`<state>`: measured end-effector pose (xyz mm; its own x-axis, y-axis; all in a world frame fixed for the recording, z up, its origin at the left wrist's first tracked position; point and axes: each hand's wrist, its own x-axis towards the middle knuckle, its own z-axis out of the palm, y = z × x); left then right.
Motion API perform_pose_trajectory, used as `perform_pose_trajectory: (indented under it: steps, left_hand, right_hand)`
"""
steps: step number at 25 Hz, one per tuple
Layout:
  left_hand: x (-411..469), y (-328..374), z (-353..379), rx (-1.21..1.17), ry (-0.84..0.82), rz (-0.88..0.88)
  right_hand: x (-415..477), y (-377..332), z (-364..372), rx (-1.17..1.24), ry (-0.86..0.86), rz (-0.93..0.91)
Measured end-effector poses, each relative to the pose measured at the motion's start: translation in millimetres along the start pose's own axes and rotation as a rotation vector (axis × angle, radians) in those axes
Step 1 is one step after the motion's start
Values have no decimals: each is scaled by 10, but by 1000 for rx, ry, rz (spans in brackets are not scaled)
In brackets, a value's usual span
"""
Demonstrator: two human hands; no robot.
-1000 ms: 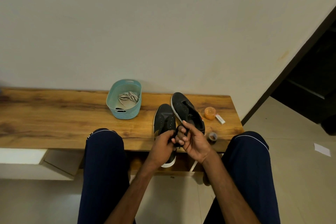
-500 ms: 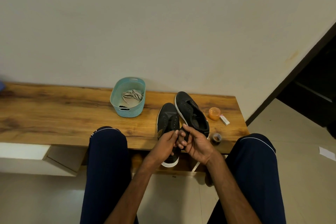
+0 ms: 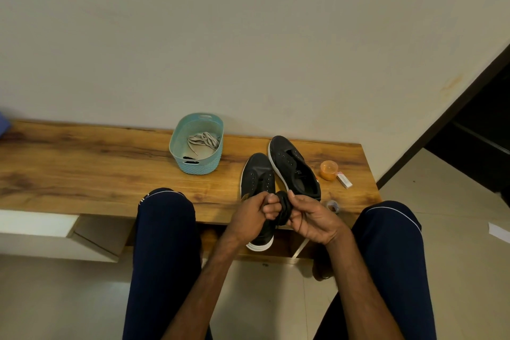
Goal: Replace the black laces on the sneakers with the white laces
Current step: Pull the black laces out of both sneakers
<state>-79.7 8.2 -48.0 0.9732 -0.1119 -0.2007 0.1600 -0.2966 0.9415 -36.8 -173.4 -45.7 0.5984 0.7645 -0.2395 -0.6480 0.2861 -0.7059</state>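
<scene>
The left hand [image 3: 249, 214] and right hand [image 3: 311, 218] both pinch a coiled black lace [image 3: 284, 210] over the bench's [image 3: 82, 163] near edge. Two sneakers [image 3: 292, 165] lie just beyond it. White laces [image 3: 204, 139] sit in the teal basket [image 3: 176, 143], farther left.

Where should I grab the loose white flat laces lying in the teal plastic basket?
Pinch the bunched loops of the white laces near the far wall, coming straight down through the open top: the teal plastic basket's tall walls block side approaches, and only thin single ends trail nearer.
</scene>
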Motion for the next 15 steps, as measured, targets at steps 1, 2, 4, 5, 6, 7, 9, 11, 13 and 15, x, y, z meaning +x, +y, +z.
perform_pose_trajectory:
  steps: [1, 2, 4, 5, 6, 7, 9, 11, 13, 15]
  left_hand:
    - [6, 20, -46, 11, 26, -4]
    - [18, 26, -108, 51, 64, 1]
    - [24, 35, -204, 164, 109, 43]
    - [19, 36, -220, 193, 119, 60]
    - [16, 34, -207, 200, 127, 69]
    - [8, 36, -164, 214, 135, 66]
    - [7, -3, -32, 292, 167, 78]
    - [12, -8, 97, 402, 245, 89]
    - [5, 28, 196, 508, 354, 73]
    - [-15, 56, 289, 641, 406, 48]
  right_hand:
    - [-26, -14, -53, -47, -29, -12]
    - [-38, -23, -94, -83, -38, -21]
    - [-32, -18, -119, -119, -4, -26]
    - [-22, -5, -94, -147, 42, -47]
    - [-10, 10, -45, -190, 107, -82]
    - [3, 33, 18, -239, 185, -117]
    - [48, 113, 142, -266, 346, -171]
    - [134, 231, 258, -154, 462, -197]
    - [242, 326, 380, 69, 524, -203]
    - [328, 398, 496, 291, 595, -211]
